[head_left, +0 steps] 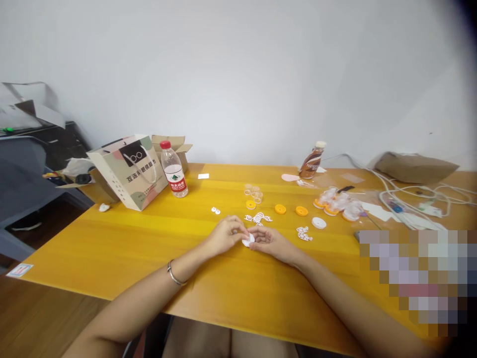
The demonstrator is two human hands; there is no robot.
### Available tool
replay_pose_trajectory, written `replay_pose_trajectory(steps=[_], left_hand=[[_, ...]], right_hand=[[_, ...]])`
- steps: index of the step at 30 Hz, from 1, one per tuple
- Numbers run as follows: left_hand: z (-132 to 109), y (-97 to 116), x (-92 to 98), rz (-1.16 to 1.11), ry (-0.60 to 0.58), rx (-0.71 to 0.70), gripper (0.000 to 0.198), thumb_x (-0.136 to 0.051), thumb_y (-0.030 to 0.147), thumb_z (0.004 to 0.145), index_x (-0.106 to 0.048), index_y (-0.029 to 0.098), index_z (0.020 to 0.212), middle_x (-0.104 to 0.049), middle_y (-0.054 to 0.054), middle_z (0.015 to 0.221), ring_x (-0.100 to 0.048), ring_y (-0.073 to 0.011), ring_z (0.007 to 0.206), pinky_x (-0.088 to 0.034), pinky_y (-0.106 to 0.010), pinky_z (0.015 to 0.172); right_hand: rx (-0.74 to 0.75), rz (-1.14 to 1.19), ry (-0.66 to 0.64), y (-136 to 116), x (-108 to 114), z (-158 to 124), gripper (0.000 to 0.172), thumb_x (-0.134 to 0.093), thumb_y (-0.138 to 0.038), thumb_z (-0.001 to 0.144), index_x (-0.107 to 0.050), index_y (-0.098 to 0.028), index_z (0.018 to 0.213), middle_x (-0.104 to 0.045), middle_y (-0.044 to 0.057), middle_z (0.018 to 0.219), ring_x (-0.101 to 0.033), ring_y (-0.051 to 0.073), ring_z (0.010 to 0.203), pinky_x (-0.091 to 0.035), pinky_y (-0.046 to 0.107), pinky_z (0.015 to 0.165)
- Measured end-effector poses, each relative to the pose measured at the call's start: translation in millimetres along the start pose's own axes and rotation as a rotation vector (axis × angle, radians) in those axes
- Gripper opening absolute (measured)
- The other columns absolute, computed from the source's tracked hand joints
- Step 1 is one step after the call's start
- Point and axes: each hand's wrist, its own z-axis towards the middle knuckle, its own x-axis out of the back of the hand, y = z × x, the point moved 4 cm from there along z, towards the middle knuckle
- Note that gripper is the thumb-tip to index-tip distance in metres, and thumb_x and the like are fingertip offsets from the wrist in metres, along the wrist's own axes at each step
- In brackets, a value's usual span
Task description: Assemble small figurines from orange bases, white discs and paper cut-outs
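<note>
A small white round piece (248, 241) is held between both hands above the table. My left hand (226, 234) pinches it from the left, with thumb and fingertips closed at its upper edge. From the right, my right hand (275, 243) grips its rim between thumb and curled fingers. Just beyond the hands lie white lattice-like pieces (258, 218), and a yellow disc (251, 204) sits behind them. Clear rings (257, 198) are grouped farther back. Two tiny white pieces (215, 210) rest to the left of my left hand.
Orange discs (301, 212), a white disc (318, 223) and another lattice piece (304, 233) lie to the right. Beyond them are clear-topped assemblies (337, 203) and white cables (395, 191). A coffee bottle (312, 163), water bottle (174, 174) and paper bag (130, 174) stand at the back.
</note>
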Motion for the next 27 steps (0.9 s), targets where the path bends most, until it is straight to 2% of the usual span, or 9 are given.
replay_pose_trajectory(steps=[4, 9, 14, 21, 24, 27], left_hand=[[0, -5, -2.3, -0.051, 0.044, 0.041, 0.007, -0.068, 0.022, 0.067, -0.066, 0.016, 0.066, -0.052, -0.002, 0.081, -0.053, -0.0131, 0.079, -0.042, -0.024, 0.076], [0, -5, -3.2, -0.016, 0.042, 0.058, 0.007, -0.062, 0.022, 0.072, -0.067, 0.016, 0.069, -0.054, -0.002, 0.08, -0.053, -0.0129, 0.078, -0.042, -0.024, 0.074], [-1, -3, -1.4, 0.036, 0.037, 0.071, 0.007, -0.063, 0.022, 0.07, -0.066, 0.016, 0.069, -0.054, -0.003, 0.08, -0.052, -0.0128, 0.076, -0.041, -0.024, 0.071], [-2, -14, -5.2, 0.019, 0.048, 0.148, 0.011, -0.063, 0.022, 0.068, -0.057, 0.013, 0.065, -0.051, -0.002, 0.077, -0.049, -0.0107, 0.069, -0.039, -0.022, 0.063], [-2, -19, -6.9, -0.029, 0.089, 0.202, 0.019, -0.066, 0.023, 0.064, -0.05, 0.015, 0.072, -0.048, 0.002, 0.071, -0.045, -0.0086, 0.061, -0.037, -0.02, 0.058], [-1, -16, -5.3, -0.079, 0.107, 0.213, 0.025, -0.067, 0.025, 0.064, -0.049, 0.016, 0.079, -0.048, 0.003, 0.071, -0.045, -0.0082, 0.061, -0.037, -0.02, 0.057]], right_hand=[[0.011, -0.001, -0.001, -1, -2, 0, 0.032, -0.068, -0.031, 0.066, -0.058, -0.019, 0.094, -0.06, 0.001, 0.085, -0.056, 0.012, 0.078, -0.044, 0.03, 0.08], [0.025, -0.01, 0.0, 1, 0, 1, 0.033, -0.067, -0.032, 0.067, -0.058, -0.019, 0.095, -0.062, 0.002, 0.088, -0.057, 0.013, 0.08, -0.043, 0.032, 0.082], [0.034, -0.004, 0.009, 1, -1, 2, 0.035, -0.068, -0.031, 0.066, -0.058, -0.019, 0.097, -0.062, 0.003, 0.091, -0.058, 0.014, 0.082, -0.043, 0.032, 0.083], [0.038, -0.03, 0.037, 2, -6, 1, 0.034, -0.066, -0.035, 0.067, -0.06, -0.019, 0.096, -0.064, 0.003, 0.087, -0.059, 0.014, 0.078, -0.045, 0.033, 0.081], [0.038, -0.033, 0.046, 3, -6, 0, 0.035, -0.065, -0.035, 0.067, -0.06, -0.019, 0.098, -0.064, 0.003, 0.088, -0.06, 0.015, 0.078, -0.046, 0.034, 0.08], [0.045, -0.017, 0.042, 1, -4, 1, 0.035, -0.065, -0.033, 0.068, -0.059, -0.02, 0.1, -0.064, 0.004, 0.092, -0.059, 0.015, 0.081, -0.045, 0.033, 0.082]])
